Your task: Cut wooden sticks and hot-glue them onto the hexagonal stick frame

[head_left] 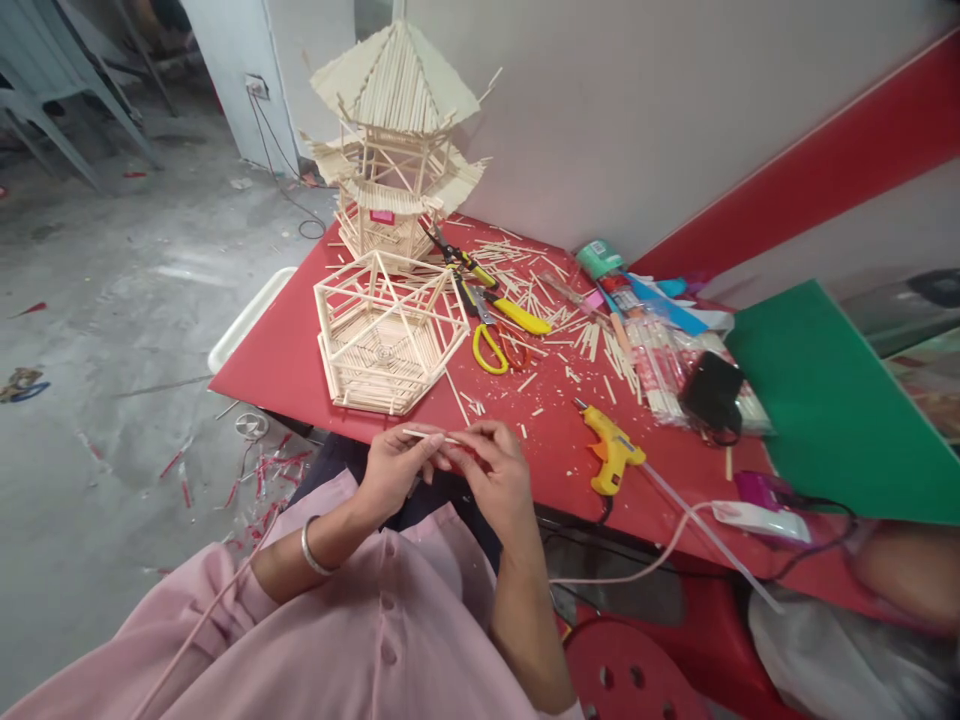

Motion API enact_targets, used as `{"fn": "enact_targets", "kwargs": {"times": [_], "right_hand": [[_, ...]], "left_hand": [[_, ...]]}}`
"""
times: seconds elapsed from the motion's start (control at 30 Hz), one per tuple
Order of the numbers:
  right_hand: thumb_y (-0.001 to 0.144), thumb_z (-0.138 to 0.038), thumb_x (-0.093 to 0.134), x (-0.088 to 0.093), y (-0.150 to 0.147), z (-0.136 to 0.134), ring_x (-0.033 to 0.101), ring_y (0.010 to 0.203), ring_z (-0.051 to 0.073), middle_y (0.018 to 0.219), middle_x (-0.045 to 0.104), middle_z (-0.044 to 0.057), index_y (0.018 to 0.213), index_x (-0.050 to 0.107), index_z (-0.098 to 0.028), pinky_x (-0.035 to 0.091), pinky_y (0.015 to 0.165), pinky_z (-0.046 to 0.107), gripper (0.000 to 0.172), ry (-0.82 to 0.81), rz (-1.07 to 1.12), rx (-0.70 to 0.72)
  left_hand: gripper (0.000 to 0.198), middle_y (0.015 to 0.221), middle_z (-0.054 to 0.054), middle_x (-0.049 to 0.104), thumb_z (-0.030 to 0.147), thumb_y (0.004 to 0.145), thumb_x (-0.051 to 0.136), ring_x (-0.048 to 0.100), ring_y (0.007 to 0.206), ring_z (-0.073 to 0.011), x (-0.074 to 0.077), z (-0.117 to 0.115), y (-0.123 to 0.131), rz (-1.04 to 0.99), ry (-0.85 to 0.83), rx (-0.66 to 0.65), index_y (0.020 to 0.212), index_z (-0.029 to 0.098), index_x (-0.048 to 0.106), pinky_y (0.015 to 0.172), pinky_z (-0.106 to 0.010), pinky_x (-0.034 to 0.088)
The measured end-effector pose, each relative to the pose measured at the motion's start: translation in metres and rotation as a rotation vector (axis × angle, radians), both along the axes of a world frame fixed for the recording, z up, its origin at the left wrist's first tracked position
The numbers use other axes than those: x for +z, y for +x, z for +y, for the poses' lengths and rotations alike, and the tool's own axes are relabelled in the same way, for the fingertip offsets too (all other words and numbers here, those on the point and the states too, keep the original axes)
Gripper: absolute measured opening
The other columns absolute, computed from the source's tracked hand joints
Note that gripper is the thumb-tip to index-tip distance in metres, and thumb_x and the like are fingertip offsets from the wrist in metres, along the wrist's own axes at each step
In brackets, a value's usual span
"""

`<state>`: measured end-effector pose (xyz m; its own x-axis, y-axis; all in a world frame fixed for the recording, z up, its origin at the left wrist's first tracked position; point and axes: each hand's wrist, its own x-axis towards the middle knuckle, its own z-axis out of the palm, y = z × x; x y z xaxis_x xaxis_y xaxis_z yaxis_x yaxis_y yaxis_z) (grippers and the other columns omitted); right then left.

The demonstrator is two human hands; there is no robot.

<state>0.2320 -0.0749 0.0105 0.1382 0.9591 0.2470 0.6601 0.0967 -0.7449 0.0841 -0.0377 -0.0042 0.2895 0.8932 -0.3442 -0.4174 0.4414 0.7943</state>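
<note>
Between my two hands is a thin wooden stick (429,435), held level just over the table's front edge. My left hand (397,468) pinches its left end, and my right hand (491,465) has its fingers closed round the right end. Just beyond them sits a hexagonal stick frame (390,335) with open sides and a floor of concentric sticks. Behind it stands a tiered pagoda model (397,130) made of the same sticks. Yellow-handled scissors (491,345) and yellow-handled pliers (517,312) lie to the right of the frame.
A yellow glue gun (615,450) with a clear glue stick lies at right on the red table (540,450). Loose sticks (525,285) are scattered behind. Packed sticks (660,370), a black phone-like object (711,390), a green board (840,410) and a white power strip (761,520) are farther right. Another person's arm (911,570) shows.
</note>
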Motion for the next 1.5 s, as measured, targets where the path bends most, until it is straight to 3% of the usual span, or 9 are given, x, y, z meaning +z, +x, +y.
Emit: {"fn": "enact_targets", "kwargs": {"times": [0.23,0.47,0.57,0.73,0.87,1.13,1.23,1.33,1.5], "right_hand": [[0.093,-0.041,0.055,0.003,0.017,-0.004,0.065,0.076,0.016,0.082,0.07,0.002,0.088,0.073,-0.024,0.05,0.075,0.028,0.026,-0.034,0.025,-0.019],[0.096,-0.043,0.04,-0.007,0.049,-0.003,0.066,0.088,0.021,0.096,0.073,0.01,0.104,0.071,-0.019,0.049,0.083,0.032,0.041,0.049,-0.186,-0.411],[0.096,-0.04,0.041,-0.013,0.049,0.012,0.065,0.091,0.022,0.1,0.073,0.01,0.107,0.071,-0.021,0.046,0.082,0.031,0.037,-0.076,-0.33,-0.439],[0.096,-0.041,0.044,-0.007,0.052,0.049,0.062,0.091,0.022,0.097,0.072,0.009,0.098,0.073,-0.022,0.042,0.075,0.03,0.035,-0.212,-0.506,-0.431],[0.09,-0.043,0.051,0.005,0.069,0.081,0.064,0.083,0.023,0.092,0.072,0.01,0.103,0.071,-0.02,0.042,0.07,0.031,0.033,-0.291,-0.55,-0.569],[0.068,-0.018,0.063,0.021,0.087,0.129,0.068,0.09,0.034,0.096,0.071,0.022,0.094,0.075,-0.012,0.049,0.073,0.042,0.029,-0.675,-0.697,-0.49],[0.068,-0.017,0.062,0.024,0.091,0.122,0.068,0.089,0.034,0.093,0.072,0.022,0.088,0.075,-0.012,0.049,0.073,0.042,0.025,-0.674,-0.721,-0.49],[0.076,-0.024,0.058,0.03,0.092,0.093,0.068,0.083,0.029,0.084,0.073,0.015,0.088,0.075,-0.017,0.048,0.073,0.039,0.022,-0.488,-0.622,-0.394],[0.087,-0.045,0.056,0.037,0.037,0.023,0.065,0.061,0.019,0.073,0.072,0.004,0.104,0.073,-0.022,0.053,0.062,0.031,0.033,-0.174,-0.016,-0.228]], "left_hand": [[0.029,0.064,-0.003,0.069,0.041,0.069,0.079,0.056,0.046,-0.0083,-0.001,0.005,0.001,0.037,0.088,0.108,0.074,0.015,0.068,0.04,-0.018,0.042],[0.04,0.048,0.002,0.057,0.052,0.079,0.067,0.044,0.034,-0.0065,-0.002,0.002,0.001,0.161,0.106,0.067,0.063,0.017,0.058,0.034,-0.019,0.033],[0.044,0.047,0.002,0.054,0.055,0.08,0.063,0.045,0.037,-0.0075,0.003,0.001,0.004,0.28,0.226,-0.022,0.058,0.017,0.058,0.037,-0.02,0.033],[0.027,0.059,0.0,0.058,0.04,0.08,0.068,0.052,0.055,-0.0103,0.007,0.006,0.009,0.382,0.475,-0.046,0.066,0.017,0.065,0.054,-0.022,0.042],[0.025,0.057,0.001,0.056,0.039,0.079,0.067,0.05,0.052,-0.0108,0.006,0.007,0.008,0.373,0.45,-0.031,0.066,0.018,0.066,0.052,-0.023,0.041],[0.022,0.057,-0.001,0.06,0.04,0.076,0.071,0.057,0.05,-0.0131,-0.002,-0.005,-0.01,0.329,0.293,-0.057,0.07,0.019,0.067,0.05,-0.023,0.044],[0.023,0.055,-0.001,0.06,0.04,0.075,0.072,0.056,0.048,-0.0128,-0.004,-0.009,-0.021,0.289,0.214,-0.041,0.071,0.018,0.068,0.049,-0.023,0.044],[0.026,0.052,0.0,0.059,0.043,0.072,0.075,0.052,0.044,-0.0111,-0.001,-0.009,-0.031,0.253,0.152,-0.017,0.069,0.018,0.069,0.043,-0.022,0.04],[0.03,0.047,0.002,0.055,0.046,0.065,0.08,0.044,0.037,-0.0071,0.0,-0.006,-0.038,0.172,-0.007,0.033,0.068,0.018,0.07,0.036,-0.019,0.032]]}}
